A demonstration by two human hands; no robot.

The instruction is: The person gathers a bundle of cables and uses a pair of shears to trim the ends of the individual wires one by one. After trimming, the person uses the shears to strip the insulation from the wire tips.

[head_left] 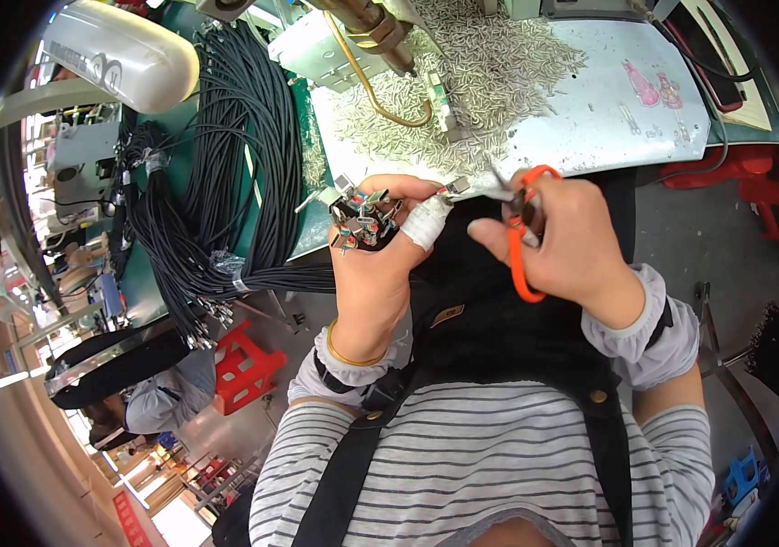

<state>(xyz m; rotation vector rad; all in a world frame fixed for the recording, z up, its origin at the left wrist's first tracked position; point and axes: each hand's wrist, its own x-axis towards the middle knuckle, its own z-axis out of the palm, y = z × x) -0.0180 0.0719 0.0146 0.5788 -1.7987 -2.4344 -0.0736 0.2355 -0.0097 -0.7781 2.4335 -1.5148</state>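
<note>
My left hand [371, 283] is closed round a bunch of black cables [294, 278] whose metal plug ends [362, 221] fan out above the palm, with bits of coloured wire showing. Its thumb is wrapped in white tape, and one metal connector [456, 188] sticks out past the thumb tip. To the right, my right hand [581, 232] grips cutting pliers with orange handles [521, 264]. The jaws point up and left, a little apart from that connector. Whether the jaws are parted is too small to tell.
Small silvery pieces [499, 64] lie heaped on a pale sheet [590, 123] under a machine head [385, 41]. Bundled black cables [235, 155] cover the green bench at left, below a white cylinder [121, 56]. Red stools [246, 365] stand nearby; another person [171, 399] is lower left.
</note>
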